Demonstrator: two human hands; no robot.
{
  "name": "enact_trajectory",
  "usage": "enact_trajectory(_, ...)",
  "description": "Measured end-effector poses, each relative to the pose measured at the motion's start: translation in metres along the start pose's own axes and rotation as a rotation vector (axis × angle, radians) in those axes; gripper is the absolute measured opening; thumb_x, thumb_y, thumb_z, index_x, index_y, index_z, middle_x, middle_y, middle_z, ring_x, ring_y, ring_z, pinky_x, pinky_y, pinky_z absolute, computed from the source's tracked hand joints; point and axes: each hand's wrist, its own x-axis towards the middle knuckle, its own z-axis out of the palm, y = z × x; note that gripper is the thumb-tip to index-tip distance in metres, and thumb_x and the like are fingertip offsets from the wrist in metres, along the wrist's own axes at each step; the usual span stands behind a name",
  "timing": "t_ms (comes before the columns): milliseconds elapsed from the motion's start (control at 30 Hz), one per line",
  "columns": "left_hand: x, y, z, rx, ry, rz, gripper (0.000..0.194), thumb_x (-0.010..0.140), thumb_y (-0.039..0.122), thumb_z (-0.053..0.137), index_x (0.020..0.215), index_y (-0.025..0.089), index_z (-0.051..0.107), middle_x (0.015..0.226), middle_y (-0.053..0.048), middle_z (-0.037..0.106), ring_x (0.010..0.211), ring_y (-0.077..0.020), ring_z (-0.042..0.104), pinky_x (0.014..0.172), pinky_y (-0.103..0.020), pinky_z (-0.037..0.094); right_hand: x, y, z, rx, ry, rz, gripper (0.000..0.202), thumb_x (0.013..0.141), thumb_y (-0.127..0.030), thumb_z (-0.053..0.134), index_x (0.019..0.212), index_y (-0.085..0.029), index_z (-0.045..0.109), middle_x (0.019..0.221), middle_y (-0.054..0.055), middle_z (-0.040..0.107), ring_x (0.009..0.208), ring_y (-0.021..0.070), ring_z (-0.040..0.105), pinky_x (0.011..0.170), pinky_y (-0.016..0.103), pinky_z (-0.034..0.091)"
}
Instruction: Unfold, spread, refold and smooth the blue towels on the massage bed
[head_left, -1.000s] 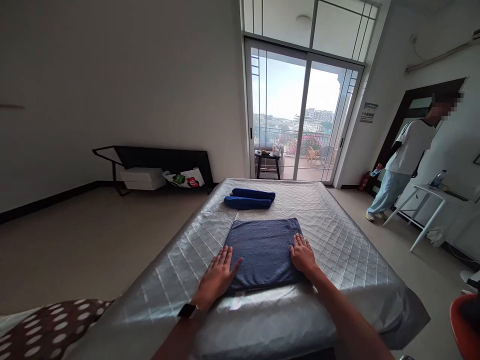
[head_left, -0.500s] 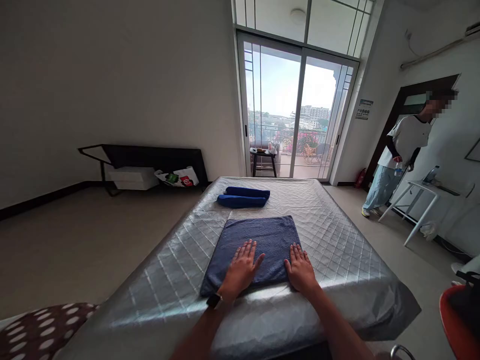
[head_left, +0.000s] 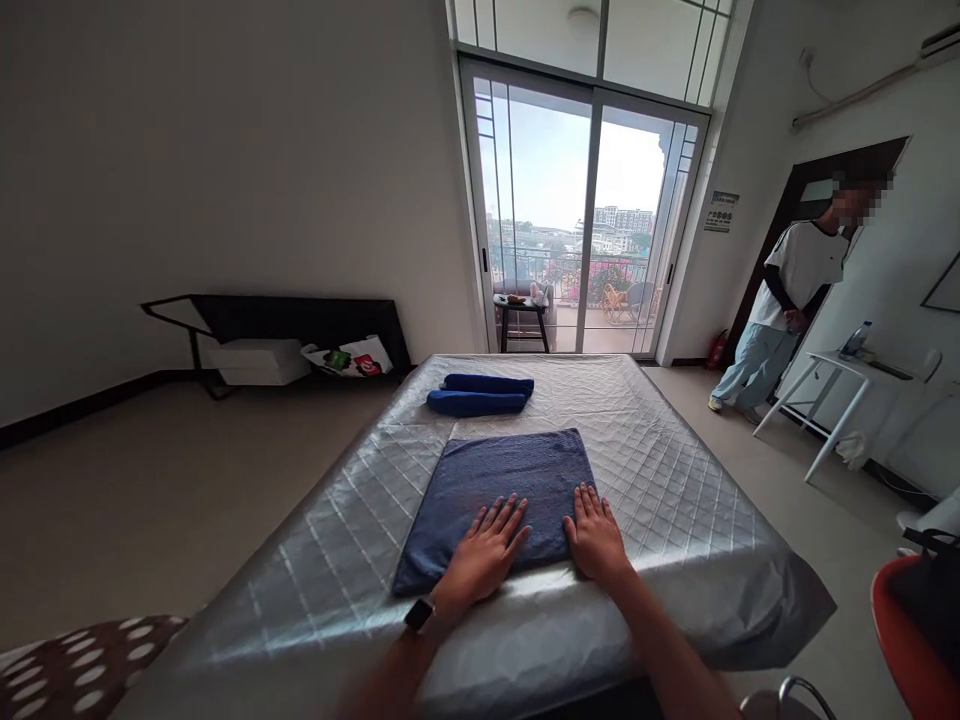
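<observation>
A dark blue towel (head_left: 487,475) lies flat as a near-square on the silver quilted cover (head_left: 675,480) of the table before me. My left hand (head_left: 486,548) rests palm down on the towel's near part, fingers stretched, with a dark watch on the wrist. Flat at the towel's near right edge is my right hand (head_left: 596,535), its fingers extended and partly over the cover. Beyond the towel, toward the far left, two rolled blue towels (head_left: 480,396) lie side by side.
A person (head_left: 799,270) stands at the right by a white table (head_left: 855,365) bearing a bottle. Glass sliding doors (head_left: 592,220) are ahead. A black folded frame (head_left: 300,325) leans on the left wall with a white box (head_left: 255,360) beneath. A red chair (head_left: 900,640) is near right.
My left hand has slid slightly toward me on the towel, its fingers a little more spread. My right hand stays at the edge. The person at right has brought their hands together.
</observation>
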Motion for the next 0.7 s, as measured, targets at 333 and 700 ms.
enact_trajectory(333, -0.062, -0.100, 0.009, 0.091, 0.006, -0.138, 0.057, 0.101, 0.043, 0.027, 0.151, 0.021, 0.042, 0.159, -0.013, 0.039, 0.149, -0.0307, 0.030, 0.115, -0.054, 0.034, -0.001, 0.000, -0.002, 0.006, 0.004, 0.000, 0.061, 0.105, -0.038, 0.025, 0.156, -0.006, 0.027, 0.161, 0.015, 0.027, 0.153, 0.0209, 0.017, 0.123, 0.041, 0.016)
enact_trajectory(700, -0.058, -0.094, -0.002, 0.062, -0.078, -0.174, 0.059, 0.100, 0.045, 0.032, 0.152, 0.020, 0.041, 0.161, -0.014, 0.034, 0.149, -0.0312, 0.030, 0.117, -0.053, 0.031, -0.001, -0.002, -0.005, 0.019, -0.010, 0.017, 0.061, 0.104, -0.038, 0.026, 0.156, -0.006, 0.028, 0.161, 0.015, 0.026, 0.153, 0.0207, 0.017, 0.123, 0.042, 0.016)
